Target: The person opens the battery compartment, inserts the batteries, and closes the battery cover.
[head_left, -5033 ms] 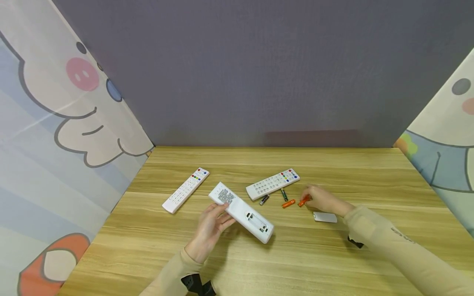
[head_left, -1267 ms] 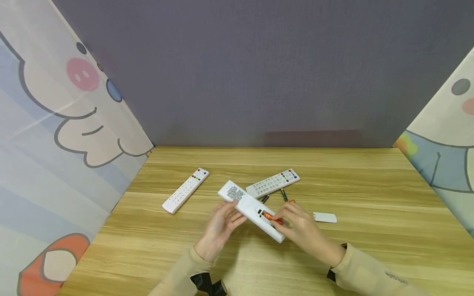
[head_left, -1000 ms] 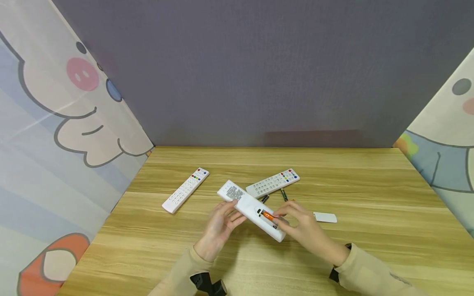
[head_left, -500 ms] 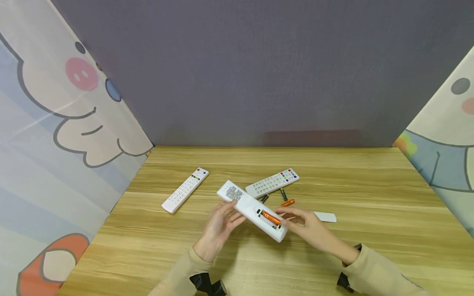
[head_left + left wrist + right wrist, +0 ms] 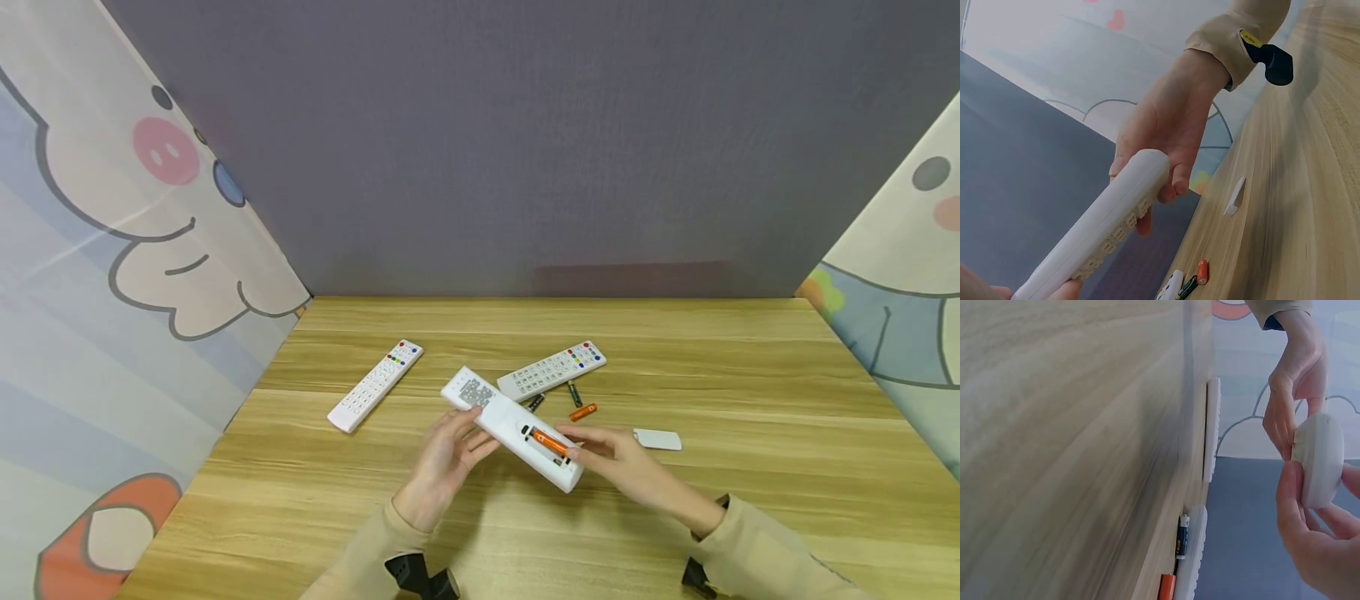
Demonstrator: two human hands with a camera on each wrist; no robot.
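A white remote control (image 5: 517,427) is held above the table, its back up and battery compartment uncovered. One orange battery (image 5: 550,442) lies in the compartment. My left hand (image 5: 442,467) grips the remote's upper half, thumb on the back. At the lower end, my right hand (image 5: 618,462) holds the remote between thumb and fingers, the thumb right beside the battery's end. From the right wrist view, the fingers (image 5: 1290,494) of that hand press the button side. Its white battery cover (image 5: 657,439) lies on the table behind the right hand.
Another remote (image 5: 551,372) lies buttons up further back, with a green battery (image 5: 574,393), a dark battery (image 5: 536,403) and a second orange battery (image 5: 582,412) in front of it. A third remote (image 5: 375,386) lies at the left. A grey panel (image 5: 525,150) stands behind the table.
My right hand brought an orange battery from the table and put it into the remote's compartment. Its fingers then moved off the battery to the remote's lower end. The left hand shifted slightly right.
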